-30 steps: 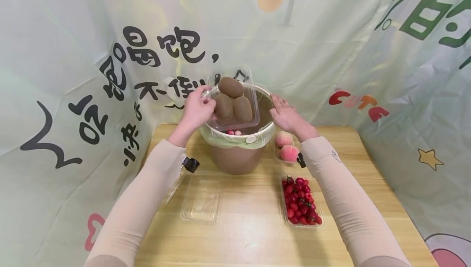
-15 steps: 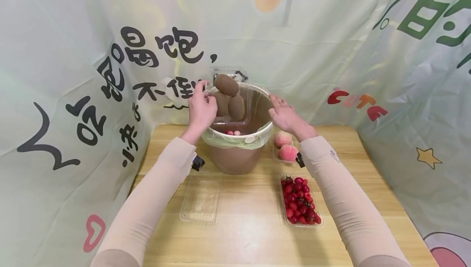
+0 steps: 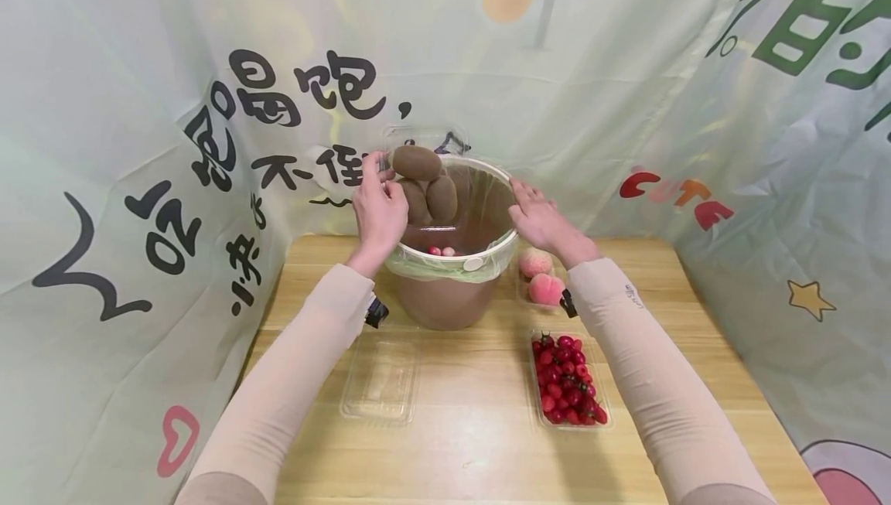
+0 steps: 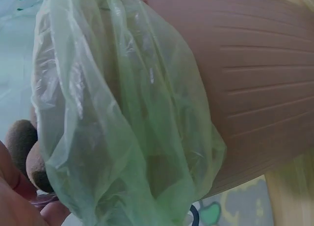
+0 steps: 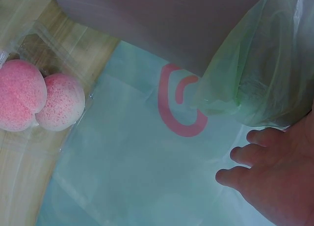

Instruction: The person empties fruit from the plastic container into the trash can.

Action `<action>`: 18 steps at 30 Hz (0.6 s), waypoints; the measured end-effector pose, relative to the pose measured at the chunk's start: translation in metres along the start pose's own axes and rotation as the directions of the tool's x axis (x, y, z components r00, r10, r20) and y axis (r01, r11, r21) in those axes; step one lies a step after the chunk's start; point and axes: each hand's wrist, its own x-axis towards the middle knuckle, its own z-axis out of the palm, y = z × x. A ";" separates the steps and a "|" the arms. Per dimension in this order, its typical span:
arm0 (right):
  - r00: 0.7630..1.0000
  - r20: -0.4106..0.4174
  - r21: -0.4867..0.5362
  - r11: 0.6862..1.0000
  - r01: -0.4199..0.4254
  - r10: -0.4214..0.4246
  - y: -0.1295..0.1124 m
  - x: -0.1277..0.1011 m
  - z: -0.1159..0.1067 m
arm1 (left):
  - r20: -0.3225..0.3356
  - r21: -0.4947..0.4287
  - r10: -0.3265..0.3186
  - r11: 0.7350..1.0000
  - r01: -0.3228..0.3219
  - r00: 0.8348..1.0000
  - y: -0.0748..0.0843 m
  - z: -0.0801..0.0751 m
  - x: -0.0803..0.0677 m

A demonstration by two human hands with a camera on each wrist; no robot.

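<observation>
My left hand (image 3: 379, 215) grips the left side of a clear plastic box (image 3: 462, 180), which is tilted over the mouth of a brown bin (image 3: 445, 300). Three brown kiwis (image 3: 416, 163) lie in the box, and in the left wrist view a kiwi (image 4: 39, 168) shows close to the fingers. A pale green bag (image 4: 132, 103) lines the bin and folds down over its rim. On the right of that rim rests my right hand (image 3: 543, 219), its fingers straight. Red and pale pink small fruits (image 3: 442, 251) show inside the bin.
On the wooden table (image 3: 473, 443), an open clear box (image 3: 381, 381) stands front left. A box of red berries (image 3: 567, 381) stands front right. Two pink peaches (image 3: 546, 288) in a clear box are right of the bin. Printed cloth (image 3: 592, 103) hangs around the table.
My left hand has shifted the kiwi box a little to the left over the bin, and the kiwis have moved with it. My right hand stays on the rim.
</observation>
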 end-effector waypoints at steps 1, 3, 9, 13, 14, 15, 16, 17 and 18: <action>1.000 0.001 0.001 1.000 -0.001 0.001 0.000 0.000 0.000 | -0.007 -0.004 0.008 1.000 -0.008 1.000 -0.001 0.001 0.000; 1.000 0.001 0.003 1.000 -0.002 0.002 0.000 0.000 0.001 | -0.021 -0.015 0.021 1.000 -0.021 1.000 -0.002 0.002 -0.001; 1.000 0.001 0.008 1.000 -0.004 0.004 0.000 0.000 0.001 | -0.068 -0.025 0.049 0.998 -0.051 0.996 -0.004 0.003 -0.003; 1.000 -0.002 0.010 1.000 -0.002 0.002 0.000 0.000 0.001 | -0.091 -0.019 0.058 0.998 -0.060 0.994 -0.006 0.004 -0.004; 1.000 -0.001 0.010 1.000 -0.002 0.002 0.000 0.000 0.001 | -0.093 -0.019 0.056 0.998 -0.058 0.994 -0.006 0.004 -0.004; 1.000 -0.001 0.010 1.000 -0.002 0.002 0.000 0.000 0.001 | -0.094 -0.021 0.055 0.998 -0.057 0.994 -0.006 0.005 -0.004; 1.000 -0.001 0.010 1.000 -0.002 0.002 0.000 0.000 0.001 | -0.095 -0.024 0.054 0.998 -0.056 0.994 -0.006 0.005 -0.004; 1.000 0.000 0.010 1.000 -0.002 0.002 0.000 0.000 0.001 | -0.095 -0.027 0.054 0.998 -0.057 0.994 -0.006 0.005 -0.005; 1.000 0.001 0.010 1.000 -0.002 0.002 -0.001 0.000 0.001 | -0.095 -0.029 0.055 0.998 -0.058 0.994 -0.006 0.005 -0.005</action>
